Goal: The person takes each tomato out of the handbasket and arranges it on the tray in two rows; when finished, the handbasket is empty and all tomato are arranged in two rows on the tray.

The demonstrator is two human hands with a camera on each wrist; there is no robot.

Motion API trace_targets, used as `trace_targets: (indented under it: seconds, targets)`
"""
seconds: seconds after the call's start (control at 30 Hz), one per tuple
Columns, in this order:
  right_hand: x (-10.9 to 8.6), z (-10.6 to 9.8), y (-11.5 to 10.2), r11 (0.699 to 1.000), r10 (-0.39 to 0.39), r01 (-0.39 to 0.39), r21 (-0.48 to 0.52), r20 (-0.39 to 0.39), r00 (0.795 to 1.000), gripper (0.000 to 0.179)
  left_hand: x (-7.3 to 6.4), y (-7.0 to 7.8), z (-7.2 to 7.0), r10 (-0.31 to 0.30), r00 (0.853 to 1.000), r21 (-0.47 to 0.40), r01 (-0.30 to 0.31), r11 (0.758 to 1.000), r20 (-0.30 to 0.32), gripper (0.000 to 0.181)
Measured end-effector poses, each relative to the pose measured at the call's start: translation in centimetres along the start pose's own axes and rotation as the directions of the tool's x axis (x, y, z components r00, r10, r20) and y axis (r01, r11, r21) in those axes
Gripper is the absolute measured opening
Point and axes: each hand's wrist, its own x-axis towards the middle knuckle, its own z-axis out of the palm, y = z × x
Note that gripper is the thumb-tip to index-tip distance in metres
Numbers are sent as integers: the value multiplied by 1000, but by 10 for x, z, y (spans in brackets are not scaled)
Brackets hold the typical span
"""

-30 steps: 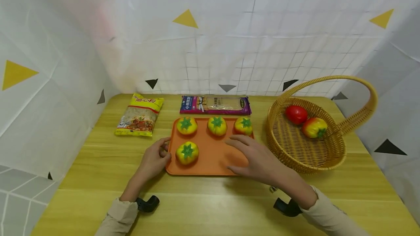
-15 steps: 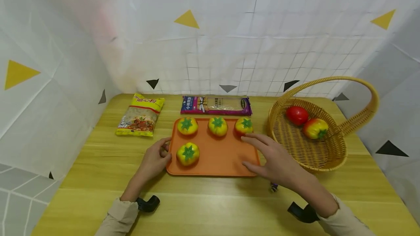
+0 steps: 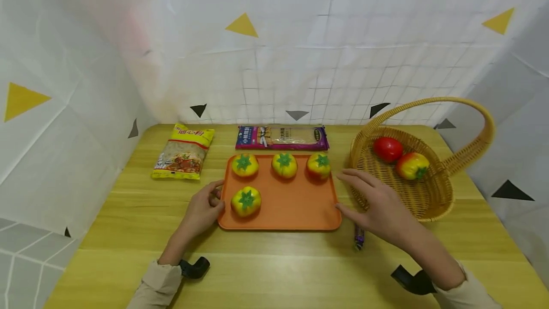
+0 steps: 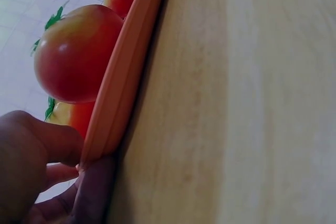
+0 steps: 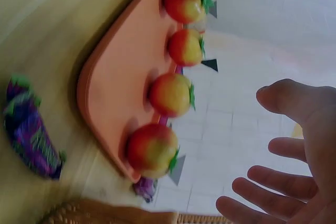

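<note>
An orange tray [image 3: 291, 209] lies on the wooden table. Three yellow-red, tomato-like fruits with green star tops, one being the back middle fruit [image 3: 285, 166], line its far side. Another such fruit [image 3: 246, 201] sits at front left. My left hand [image 3: 203, 211] grips the tray's left edge; in the left wrist view the thumb [image 4: 60, 142] is at the rim, with other fingers by the corner. Just off the tray's right edge, my right hand [image 3: 381, 206] holds nothing, its fingers spread in the right wrist view.
A wicker basket [image 3: 360, 175] at right, with a tall handle, holds a red fruit [image 3: 388, 149] and a red-yellow one [image 3: 412, 166]. Behind the tray lies a purple noodle pack [image 3: 281, 138]; at left, a yellow food bag [image 3: 183, 152]. A purple-wrapped snack [image 3: 359, 237] lies near my right hand.
My right hand has moved right, from above the tray to beside its right edge, uncovering that edge and the purple-wrapped snack. The left hand stays at the tray's left edge.
</note>
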Motion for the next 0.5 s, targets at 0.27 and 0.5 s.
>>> trace_targets:
  seconds: [0.27,0.5]
  targets:
    - [-5,-10,13,997,56,-59,-55,-57,997,62,1,1,-1,7,1000,9,-7,1000,-6,57]
    - [-7,-18,25,995,55,-61,-83,-76,996,60,0,2,1,-6,1000,-6,6,1000,5,57]
